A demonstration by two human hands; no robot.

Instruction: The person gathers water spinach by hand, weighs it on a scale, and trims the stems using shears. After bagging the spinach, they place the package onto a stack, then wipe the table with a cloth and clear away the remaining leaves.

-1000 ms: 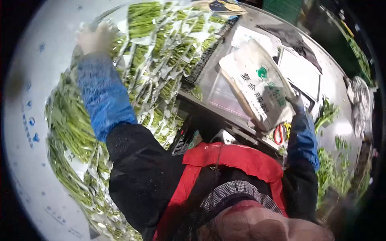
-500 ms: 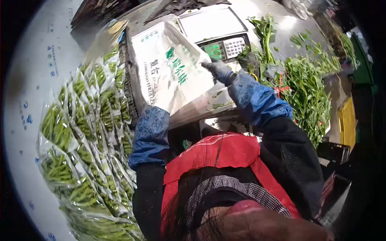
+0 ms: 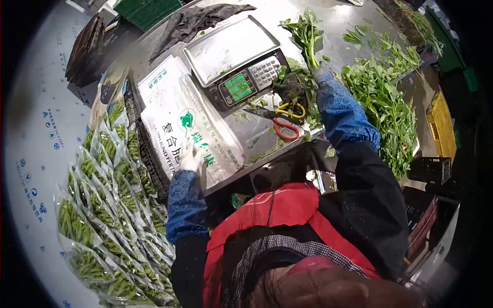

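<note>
My left hand [image 3: 189, 161], in a pale glove, lies flat on a white printed plastic bag [image 3: 221, 138] with green lettering; its finger outlines blend into the bag. My right hand [image 3: 322, 73] is closed around the stem end of a bunch of leafy greens [image 3: 309, 38], and its fingers are partly hidden. Scissors with one yellow and one red handle [image 3: 285, 128] lie below that hand, beside a dark cloth-like lump [image 3: 290, 88]. A digital scale [image 3: 231, 51] with a lit green display stands between my hands.
Loose greens [image 3: 385, 102] are heaped on the right of the metal table [image 3: 339, 25]. Clear bags of green vegetables [image 3: 108, 220] are stacked at left. A dark cloth [image 3: 200, 23] lies behind the scale. A yellow crate [image 3: 441, 126] and a green crate [image 3: 146, 10] stand around the table.
My right hand has let go of the white bag's corner and moved to the bunch of greens. The bag now lies flatter, uncovering the scissors. The view has shifted.
</note>
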